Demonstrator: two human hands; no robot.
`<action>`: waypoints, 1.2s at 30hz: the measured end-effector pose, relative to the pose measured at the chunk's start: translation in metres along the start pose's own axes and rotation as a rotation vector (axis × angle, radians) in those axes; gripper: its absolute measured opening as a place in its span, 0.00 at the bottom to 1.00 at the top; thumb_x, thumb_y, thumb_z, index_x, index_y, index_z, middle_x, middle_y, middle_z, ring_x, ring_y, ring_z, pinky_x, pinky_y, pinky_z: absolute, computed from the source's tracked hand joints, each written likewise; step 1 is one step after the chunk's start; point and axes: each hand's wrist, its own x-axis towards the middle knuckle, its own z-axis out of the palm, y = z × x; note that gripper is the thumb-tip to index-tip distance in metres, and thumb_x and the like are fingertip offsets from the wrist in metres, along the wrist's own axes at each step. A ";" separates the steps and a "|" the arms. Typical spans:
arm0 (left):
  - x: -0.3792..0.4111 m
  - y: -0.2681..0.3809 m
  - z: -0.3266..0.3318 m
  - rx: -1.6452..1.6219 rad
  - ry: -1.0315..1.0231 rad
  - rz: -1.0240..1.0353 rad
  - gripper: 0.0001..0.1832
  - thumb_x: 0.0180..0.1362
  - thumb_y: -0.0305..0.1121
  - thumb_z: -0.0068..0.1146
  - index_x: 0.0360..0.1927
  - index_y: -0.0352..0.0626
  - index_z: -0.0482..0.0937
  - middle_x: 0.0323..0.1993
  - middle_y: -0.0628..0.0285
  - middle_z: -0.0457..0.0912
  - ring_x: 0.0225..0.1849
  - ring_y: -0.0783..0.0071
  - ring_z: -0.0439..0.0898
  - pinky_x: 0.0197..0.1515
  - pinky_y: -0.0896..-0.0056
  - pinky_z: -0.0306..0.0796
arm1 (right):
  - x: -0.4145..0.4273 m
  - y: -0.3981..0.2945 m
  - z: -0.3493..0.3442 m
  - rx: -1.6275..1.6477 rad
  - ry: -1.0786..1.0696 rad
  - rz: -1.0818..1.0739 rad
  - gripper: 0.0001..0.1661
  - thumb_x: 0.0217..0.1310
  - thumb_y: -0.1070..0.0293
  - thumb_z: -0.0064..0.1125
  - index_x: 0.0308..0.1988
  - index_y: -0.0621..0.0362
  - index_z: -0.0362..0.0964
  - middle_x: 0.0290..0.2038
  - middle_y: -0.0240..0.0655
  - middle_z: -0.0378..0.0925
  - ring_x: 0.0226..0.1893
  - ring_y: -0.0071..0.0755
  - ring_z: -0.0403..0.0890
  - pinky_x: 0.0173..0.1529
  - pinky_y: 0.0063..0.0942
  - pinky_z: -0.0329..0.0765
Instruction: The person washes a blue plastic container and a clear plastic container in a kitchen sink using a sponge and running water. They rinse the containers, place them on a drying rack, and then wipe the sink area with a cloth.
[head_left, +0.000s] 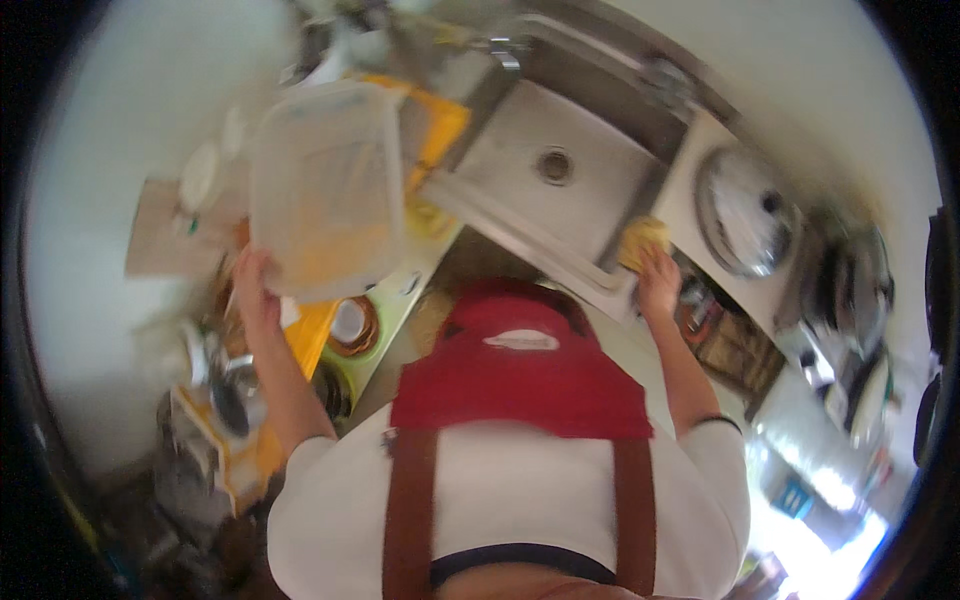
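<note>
My left hand (257, 289) grips the near left corner of a translucent plastic container (326, 187), which is tilted above the left counter. My right hand (658, 281) holds a yellow cloth or sponge (643, 241) at the near right corner of the stainless steel sink (551, 169). Between the hands lie the sink's basin and its front rim. The faucet (504, 52) stands at the sink's back edge. Motion blur hides the finer detail of the container and the cloth.
A round metal lid or pan (746, 211) lies on the counter right of the sink. Further right stand several metal pans. On the green surface at left is a white bowl (349, 322) in a brown basket. A wooden board (180, 244) is at far left.
</note>
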 end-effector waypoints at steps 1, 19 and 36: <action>0.004 -0.002 -0.023 0.015 0.002 0.004 0.10 0.48 0.28 0.52 0.36 0.39 0.74 0.32 0.66 0.76 0.33 0.79 0.74 0.36 0.78 0.68 | -0.008 -0.007 0.001 0.009 -0.015 0.011 0.28 0.43 0.76 0.52 0.49 0.47 0.69 0.55 0.35 0.62 0.54 0.44 0.62 0.57 0.39 0.59; -0.047 -0.016 -0.230 0.014 0.281 -0.144 0.07 0.50 0.27 0.48 0.35 0.43 0.72 0.24 0.73 0.72 0.25 0.87 0.69 0.27 0.84 0.65 | 0.063 -0.253 0.086 -0.007 -0.197 -0.324 0.33 0.49 0.66 0.53 0.57 0.32 0.59 0.63 0.32 0.49 0.62 0.41 0.52 0.59 0.48 0.51; -0.006 0.034 -0.033 0.934 -0.134 0.330 0.24 0.50 0.29 0.54 0.53 0.42 0.66 0.49 0.54 0.71 0.52 0.61 0.69 0.50 0.65 0.64 | 0.116 -0.157 0.091 0.474 -0.326 -0.093 0.20 0.57 0.67 0.45 0.51 0.46 0.64 0.48 0.35 0.70 0.46 0.44 0.71 0.49 0.38 0.68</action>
